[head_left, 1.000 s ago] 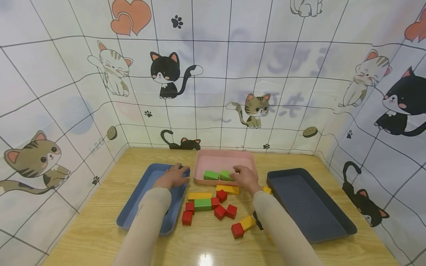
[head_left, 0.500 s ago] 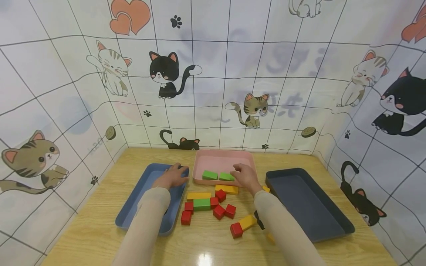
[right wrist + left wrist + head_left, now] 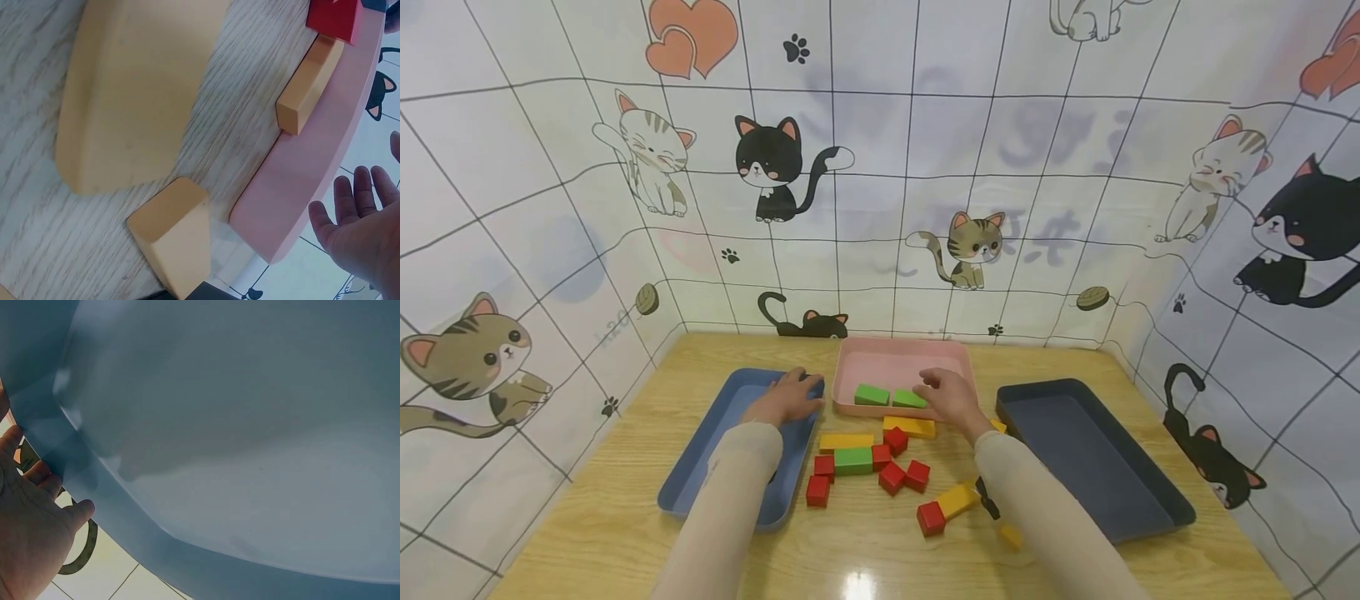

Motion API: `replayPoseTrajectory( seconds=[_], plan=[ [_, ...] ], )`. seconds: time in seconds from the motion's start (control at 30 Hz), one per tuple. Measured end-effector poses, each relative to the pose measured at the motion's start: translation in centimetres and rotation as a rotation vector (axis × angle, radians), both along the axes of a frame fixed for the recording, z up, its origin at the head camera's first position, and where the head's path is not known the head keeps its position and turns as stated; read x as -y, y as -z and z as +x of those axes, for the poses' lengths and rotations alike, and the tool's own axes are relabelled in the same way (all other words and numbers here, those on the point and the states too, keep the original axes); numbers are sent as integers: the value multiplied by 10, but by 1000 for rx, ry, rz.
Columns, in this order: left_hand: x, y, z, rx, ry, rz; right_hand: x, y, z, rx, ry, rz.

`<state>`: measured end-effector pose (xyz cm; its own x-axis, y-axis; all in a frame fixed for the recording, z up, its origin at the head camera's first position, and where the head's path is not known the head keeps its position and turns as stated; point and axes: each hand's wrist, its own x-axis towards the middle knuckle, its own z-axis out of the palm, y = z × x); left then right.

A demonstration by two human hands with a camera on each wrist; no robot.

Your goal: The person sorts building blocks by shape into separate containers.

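My left hand [image 3: 782, 400] is over the far right corner of the blue tray [image 3: 696, 471], fingers spread. In the left wrist view, this hand [image 3: 31, 531] has its fingertips right at the tray's rim. My right hand [image 3: 953, 398] hovers over the front right corner of the pink tray [image 3: 898, 360], its fingers loosely bent with nothing between them. Just left of those fingertips, a green block [image 3: 907, 399] lies in the pink tray, beside another green block [image 3: 871, 395]. The right wrist view shows the relaxed hand [image 3: 369, 244] with bare palm, beyond the pink tray's wall [image 3: 312, 169].
Between the trays lie several red blocks, such as one at the front [image 3: 932, 517], a green block [image 3: 853, 461], and several yellow blocks, one along the pink tray's front [image 3: 910, 427]. A dark grey tray [image 3: 1090, 458] stands at the right. A patterned wall [image 3: 880, 208] closes the back.
The green block by my right fingers has settled slightly lower in the pink tray, and those fingers are now a little apart from it. My left hand stays in place.
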<state>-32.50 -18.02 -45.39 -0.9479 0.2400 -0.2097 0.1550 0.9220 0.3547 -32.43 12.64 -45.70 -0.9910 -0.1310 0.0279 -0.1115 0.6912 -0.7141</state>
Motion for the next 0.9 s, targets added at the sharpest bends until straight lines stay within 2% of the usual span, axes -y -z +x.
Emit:
replayPoseTrajectory(
  seconds=[0.43,0.7,0.9],
  plan=[
    [3,3,-3,-2,10,-16,9,-2,15,9,-63,-51],
    [1,1,-1,-5,10,-9,17,-3,27,21,-123,-30],
    [0,1,-1,-5,17,-8,22,-1,38,50,-178,-111]
  ],
)
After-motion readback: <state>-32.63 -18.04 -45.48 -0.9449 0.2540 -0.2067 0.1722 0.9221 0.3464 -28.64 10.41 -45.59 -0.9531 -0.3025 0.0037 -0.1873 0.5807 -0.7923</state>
